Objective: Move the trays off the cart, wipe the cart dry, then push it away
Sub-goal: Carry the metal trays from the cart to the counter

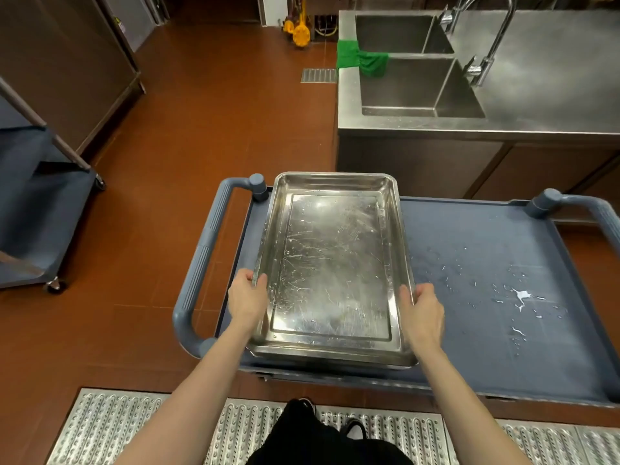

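A scratched rectangular steel tray (pixel 335 263), atop a stack at the left end of the wet blue plastic cart (pixel 486 280), was gripped w/ fingers curled on both long rims by left hand (pixel 247 298) & right hand (pixel 423 313).

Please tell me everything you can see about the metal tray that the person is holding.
The metal tray is rectangular, shallow, of shiny scratched steel, with rounded corners, a raised rim and a flat bottom carrying small water drops. It lies level at the left end of the blue cart, its long side running away from the person. At least one more tray seems stacked under it. The left hand and right hand grip its long sides near the close end.
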The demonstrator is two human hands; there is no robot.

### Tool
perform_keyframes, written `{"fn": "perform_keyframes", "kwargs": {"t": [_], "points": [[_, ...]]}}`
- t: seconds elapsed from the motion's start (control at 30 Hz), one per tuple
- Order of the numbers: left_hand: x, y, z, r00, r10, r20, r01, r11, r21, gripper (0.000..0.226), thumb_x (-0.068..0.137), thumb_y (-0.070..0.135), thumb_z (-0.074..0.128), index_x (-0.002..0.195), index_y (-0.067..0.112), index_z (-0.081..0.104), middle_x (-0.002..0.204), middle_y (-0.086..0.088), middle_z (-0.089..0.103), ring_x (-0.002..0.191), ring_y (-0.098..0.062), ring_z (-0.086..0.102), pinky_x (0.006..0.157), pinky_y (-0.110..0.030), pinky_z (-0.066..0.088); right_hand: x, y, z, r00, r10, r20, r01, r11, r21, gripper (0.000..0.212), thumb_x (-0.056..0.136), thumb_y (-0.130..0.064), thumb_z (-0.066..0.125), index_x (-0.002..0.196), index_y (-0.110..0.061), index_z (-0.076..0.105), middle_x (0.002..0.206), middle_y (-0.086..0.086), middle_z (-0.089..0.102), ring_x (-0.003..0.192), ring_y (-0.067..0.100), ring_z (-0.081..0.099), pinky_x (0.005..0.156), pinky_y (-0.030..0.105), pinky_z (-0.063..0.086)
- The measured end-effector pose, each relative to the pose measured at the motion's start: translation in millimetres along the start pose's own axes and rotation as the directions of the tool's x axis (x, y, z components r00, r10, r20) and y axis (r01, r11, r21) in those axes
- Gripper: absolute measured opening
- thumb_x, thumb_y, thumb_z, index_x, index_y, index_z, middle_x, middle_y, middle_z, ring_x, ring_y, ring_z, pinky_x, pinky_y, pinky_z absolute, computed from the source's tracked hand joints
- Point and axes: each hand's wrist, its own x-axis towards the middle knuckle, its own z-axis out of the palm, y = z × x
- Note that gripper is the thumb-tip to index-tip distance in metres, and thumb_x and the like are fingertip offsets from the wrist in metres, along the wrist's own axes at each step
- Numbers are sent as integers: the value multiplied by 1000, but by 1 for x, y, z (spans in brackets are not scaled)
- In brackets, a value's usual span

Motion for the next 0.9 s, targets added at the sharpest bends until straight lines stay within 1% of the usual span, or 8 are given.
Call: {"fn": "perform_keyframes", "kwargs": {"t": [0.17, 0.23, 0.33, 0.43, 0.57, 0.67, 0.73, 0.9], "points": [[-9, 12, -3, 1000, 16, -6, -17, 993, -115, 17, 106, 26, 57, 98, 12, 55, 84, 0, 58, 68, -12, 49, 59, -28, 40, -2, -5, -6, 999, -17, -37, 21, 993, 118, 31, 106, -35, 53, 89, -9, 51, 74, 10, 59, 61, 22, 48, 55, 38, 41], [-9, 20, -5, 1000, 24, -7, -25, 987, -156, 23, 106, 33, 58, 100, 11, 58, 83, -1, 59, 66, -12, 49, 59, -29, 41, -2, -12, -13, 999, -21, -48, 29, 985, 169, 30, 106, -33, 53, 90, -8, 54, 76, 10, 61, 61, 20, 50, 55, 36, 42], [-7, 36, -7, 998, 58, -4, -58, 977, -206, 33, 104, 43, 55, 94, 12, 57, 79, -2, 56, 68, -13, 48, 62, -32, 41, -3, -21, -29, 998, -18, -52, 30, 971, 239, 34, 106, -32, 55, 84, -6, 54, 73, 5, 57, 62, 17, 47, 57, 33, 40], [-3, 53, -7, 996, 80, 31, -71, 970, -232, 41, 105, 51, 49, 90, 14, 54, 80, -1, 55, 71, -14, 49, 66, -34, 42, -4, -22, -41, 999, 13, -49, 2, 956, 293, 42, 105, -33, 58, 71, -13, 45, 66, 0, 47, 60, 16, 40, 55, 32, 35], [-5, 78, 3, 985, 145, 89, -118, 959, -259, 40, 108, 48, 46, 91, 13, 56, 82, -1, 58, 73, -14, 52, 67, -32, 42, -7, -12, -58, 991, 63, -116, -21, 942, 334, 46, 104, -37, 60, 68, -16, 40, 63, -1, 40, 59, 15, 36, 56, 32, 32], [-18, 98, 15, 977, 187, 103, -156, 955, -252, 38, 112, 37, 40, 81, 15, 48, 74, 1, 50, 66, -14, 45, 63, -32, 36, -11, 3, -78, 980, 88, -178, -23, 941, 338, 48, 104, -39, 60, 67, -16, 41, 62, 0, 40, 58, 16, 37, 55, 33, 32], [-29, 107, 23, 968, 216, 126, -181, 953, -245, 37, 113, 33, 36, 80, 17, 45, 73, 1, 47, 67, -15, 43, 64, -34, 36, -14, 14, -91, 971, 107, -215, -29, 941, 337, 49, 103, -43, 59, 67, -15, 42, 61, 1, 41, 57, 17, 38, 56, 35, 32], [-61, 129, 48, 937, 282, 205, -232, 944, -237, 37, 112, 35, 33, 81, 17, 45, 75, 0, 46, 71, -18, 43, 70, -38, 38, -29, 45, -131, 938, 160, -307, -47, 938, 344, 50, 103, -42, 60, 65, -16, 39, 58, -2, 37, 55, 17, 36, 55, 34, 29]]}}
